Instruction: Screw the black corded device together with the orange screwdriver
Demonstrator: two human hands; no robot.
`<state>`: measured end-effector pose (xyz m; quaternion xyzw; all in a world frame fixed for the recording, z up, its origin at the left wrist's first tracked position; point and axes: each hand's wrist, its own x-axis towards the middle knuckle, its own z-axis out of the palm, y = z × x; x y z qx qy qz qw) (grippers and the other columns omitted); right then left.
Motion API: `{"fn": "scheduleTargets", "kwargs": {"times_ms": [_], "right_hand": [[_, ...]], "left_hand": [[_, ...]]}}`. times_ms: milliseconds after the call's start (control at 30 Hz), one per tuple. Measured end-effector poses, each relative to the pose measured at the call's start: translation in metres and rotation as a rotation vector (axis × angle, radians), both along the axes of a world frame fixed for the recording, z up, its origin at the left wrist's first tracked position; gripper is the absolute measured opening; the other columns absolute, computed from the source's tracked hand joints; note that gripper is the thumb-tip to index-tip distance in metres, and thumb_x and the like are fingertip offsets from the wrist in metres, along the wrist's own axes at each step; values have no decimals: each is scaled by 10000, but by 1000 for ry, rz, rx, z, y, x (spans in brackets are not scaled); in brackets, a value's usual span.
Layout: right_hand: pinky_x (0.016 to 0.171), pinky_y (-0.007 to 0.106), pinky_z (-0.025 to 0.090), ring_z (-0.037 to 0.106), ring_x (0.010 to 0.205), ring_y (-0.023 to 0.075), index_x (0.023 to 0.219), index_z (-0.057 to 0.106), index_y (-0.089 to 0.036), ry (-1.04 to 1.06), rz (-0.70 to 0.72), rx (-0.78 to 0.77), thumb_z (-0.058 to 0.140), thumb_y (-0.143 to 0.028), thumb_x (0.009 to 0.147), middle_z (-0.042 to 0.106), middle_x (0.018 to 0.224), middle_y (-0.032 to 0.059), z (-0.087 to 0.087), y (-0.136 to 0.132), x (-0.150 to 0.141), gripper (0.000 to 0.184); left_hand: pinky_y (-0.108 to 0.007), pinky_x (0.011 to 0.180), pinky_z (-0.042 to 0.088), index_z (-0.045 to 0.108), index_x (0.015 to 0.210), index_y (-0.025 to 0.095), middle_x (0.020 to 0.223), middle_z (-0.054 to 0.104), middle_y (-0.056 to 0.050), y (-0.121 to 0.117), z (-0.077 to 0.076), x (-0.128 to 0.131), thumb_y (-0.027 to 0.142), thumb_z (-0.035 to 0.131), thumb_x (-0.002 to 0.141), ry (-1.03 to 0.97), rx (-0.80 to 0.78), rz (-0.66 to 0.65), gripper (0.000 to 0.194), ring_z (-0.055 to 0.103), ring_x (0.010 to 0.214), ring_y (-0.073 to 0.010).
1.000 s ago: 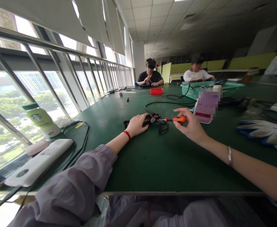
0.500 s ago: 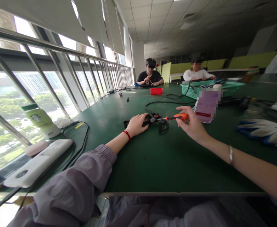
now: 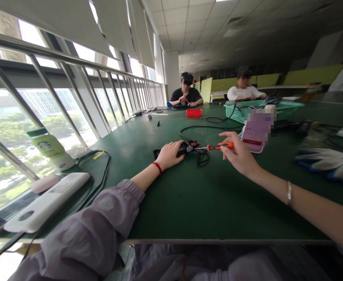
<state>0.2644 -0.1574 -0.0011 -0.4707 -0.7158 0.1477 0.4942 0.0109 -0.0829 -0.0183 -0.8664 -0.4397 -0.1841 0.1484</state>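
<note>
My left hand [image 3: 171, 154] is closed over a black device with a cable [image 3: 185, 148], pressing it against the green table [image 3: 171, 210]. The palm and fingers cover part of the device, so its kind does not show. My right hand [image 3: 238, 152] grips the handle end of an orange and black screwdriver [image 3: 218, 145] between thumb and fingers. Its thin shaft lies nearly level and points left, the tip at the grey end of the device. Loops of black cable [image 3: 203, 157] lie just beside the tip.
Right of my hand a phone [image 3: 253, 134] leans by a green basket [image 3: 237, 113]. Work gloves [image 3: 326, 162] lie at the right. A red tray [image 3: 194, 113] stands farther back. At left are a bottle [image 3: 50, 148] and a white power bank [image 3: 48, 201]. Two people sit at the far side.
My right hand and the screwdriver have shifted very slightly right, and the fingers have turned a little on the handle. My left hand stays in place on the device.
</note>
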Motion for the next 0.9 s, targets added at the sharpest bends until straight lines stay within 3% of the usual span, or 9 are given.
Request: {"fn": "scheduleTargets", "kwargs": {"times_ms": [167,267,400,467,600,667,800,900], "right_hand": [[400,247,318,400,369,113,934,576,-189,-57,-22,-94,318,-516,905,368,448,-55,2,-3,1,418],[459,254,386,467,438,118,1066,522,-193,-30,-12,-45,433,-434,879,458,549,-45,2,-2,1,318],[581,273,461,555,594,127,1174,440,-196,9,6,42,537,-323,814,540,802,5,0,-1,-1,394],[539,268,450,542,535,123,1177,442,-201,7,41,-6,502,-367,841,540,721,-15,-1,-1,-2,379],[400,238,349,423,352,112,1064,515,-200,-13,53,-102,377,-500,890,388,441,-82,-1,-2,-1,373],[434,243,383,468,398,115,1095,495,-200,-3,61,-68,411,-470,882,444,499,-68,-2,-1,-1,355],[583,273,461,563,584,124,1186,420,-197,-10,53,33,544,-320,802,558,809,5,-3,0,-3,422],[532,270,448,545,519,129,1204,411,-193,-4,55,-20,520,-382,827,545,700,-20,-2,-2,-4,435]], "left_hand": [[-370,889,442,403,1296,162,1149,607,-97,0,0,0,378,510,815,0,-5,5,538,561,1049,-256],[-368,884,443,404,1296,148,1143,609,-101,0,0,0,380,509,816,4,3,3,543,563,1047,-258],[-370,880,447,408,1291,152,1132,612,-105,-1,1,1,378,515,813,-1,-3,1,539,567,1038,-257],[-371,886,446,409,1289,159,1138,611,-103,-1,1,1,376,513,811,-3,-11,4,535,565,1042,-256],[-375,899,440,400,1299,167,1168,601,-100,0,1,1,379,505,813,-4,-20,3,541,558,1059,-257],[-377,897,440,399,1300,165,1163,603,-100,0,1,1,381,505,814,-3,-18,7,542,560,1055,-259],[-370,887,442,402,1298,155,1153,608,-96,-1,1,1,380,508,816,6,-4,10,543,564,1043,-259],[-363,887,441,401,1298,153,1153,609,-95,-1,1,1,383,507,818,10,-2,15,542,563,1045,-256]]}}
